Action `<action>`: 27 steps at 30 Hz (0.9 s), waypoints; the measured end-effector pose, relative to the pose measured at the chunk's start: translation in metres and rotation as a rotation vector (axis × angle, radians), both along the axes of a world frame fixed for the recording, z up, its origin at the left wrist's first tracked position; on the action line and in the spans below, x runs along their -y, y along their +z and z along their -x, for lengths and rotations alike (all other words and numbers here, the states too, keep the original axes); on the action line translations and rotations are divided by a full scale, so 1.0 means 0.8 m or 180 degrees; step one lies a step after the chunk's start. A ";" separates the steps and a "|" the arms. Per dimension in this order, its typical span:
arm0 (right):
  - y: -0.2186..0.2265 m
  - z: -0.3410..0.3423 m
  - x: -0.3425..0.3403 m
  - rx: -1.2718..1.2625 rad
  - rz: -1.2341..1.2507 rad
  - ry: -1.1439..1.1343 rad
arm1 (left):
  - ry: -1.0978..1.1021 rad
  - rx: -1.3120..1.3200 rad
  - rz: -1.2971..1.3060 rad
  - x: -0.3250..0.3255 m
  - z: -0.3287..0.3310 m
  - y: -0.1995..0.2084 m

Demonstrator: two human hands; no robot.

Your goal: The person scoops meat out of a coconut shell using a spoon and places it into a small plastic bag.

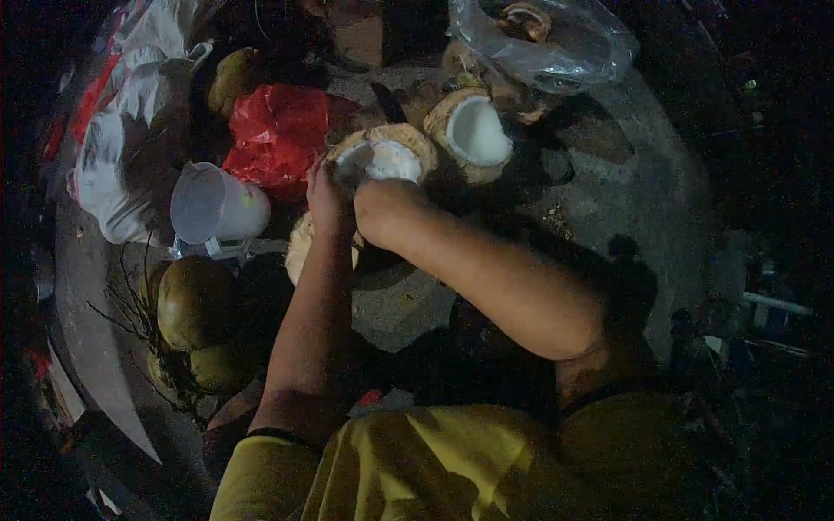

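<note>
In front of me lies an opened coconut half (401,143) with a pale husk rim and white flesh inside. My left hand (325,198) is wrapped round its left side, fingers closed against the husk. My right hand (382,208) is bent in over the near edge of the same half, at the white hollow. Its fingers are hidden behind the wrist, and any tool in them does not show. Another coconut half (479,130) sits to the right, its white hollow facing up. Below my left wrist a further piece of pale husk (301,252) shows partly.
To the left stands a translucent plastic jug (217,208), tilted. Beyond it are a red plastic bag (278,135) and a white bag (130,165). Several whole green coconuts (195,304) lie near left on a stalk. A clear plastic bag (556,48) lies far right.
</note>
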State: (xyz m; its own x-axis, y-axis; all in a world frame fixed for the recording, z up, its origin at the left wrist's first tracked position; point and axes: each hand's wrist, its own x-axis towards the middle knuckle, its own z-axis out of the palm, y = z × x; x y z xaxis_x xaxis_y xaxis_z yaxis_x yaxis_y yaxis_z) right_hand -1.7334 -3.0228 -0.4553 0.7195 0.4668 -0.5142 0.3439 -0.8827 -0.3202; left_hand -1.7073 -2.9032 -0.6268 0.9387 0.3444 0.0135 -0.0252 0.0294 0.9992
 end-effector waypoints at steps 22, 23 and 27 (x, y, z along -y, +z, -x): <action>0.023 -0.039 0.014 0.0463 0.0337 0.0361 | -0.0721 -0.1216 0.2134 -0.016 0.000 0.029; 0.017 -0.045 0.015 0.0568 0.0194 0.0263 | -0.0688 -0.1160 0.2026 -0.010 -0.002 0.036; -0.018 -0.033 -0.003 0.0405 0.0175 -0.0027 | -0.0535 -0.0958 0.1576 0.019 0.002 0.081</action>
State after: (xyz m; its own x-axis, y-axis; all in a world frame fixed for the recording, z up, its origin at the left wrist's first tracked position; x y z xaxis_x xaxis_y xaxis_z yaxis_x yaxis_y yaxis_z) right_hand -1.7072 -3.0201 -0.4697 0.7843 0.4342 -0.4432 0.3712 -0.9008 -0.2254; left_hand -1.7085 -2.9187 -0.5624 0.9185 0.0884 -0.3854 0.3020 0.4721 0.8282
